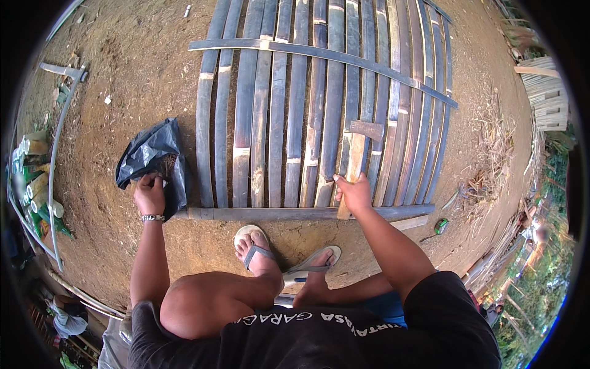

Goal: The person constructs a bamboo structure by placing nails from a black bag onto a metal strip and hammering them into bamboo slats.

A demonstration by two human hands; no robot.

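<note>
Gripping the hammer (355, 161) by its wooden handle, our right hand (356, 195) is folding its fingers firmly round it, with the head lying over the slats (278, 135). Our left hand (149, 195) is resting at the mouth of the black bag (144, 152), just left of the slats on the ground (110, 240); its fingertips are partly hiding inside, so we cannot tell whether they are pinching anything. One strip (307, 50) is crossing the slats toward the far end, another (258, 213) running along the near end. In our judgement, we are picking something small from the bag; the next move seems to call for a sure pinch there. White lettering is running across our black shirt (246, 344); any markings on the green tape measure (440, 226) are looking too small to read.
</note>
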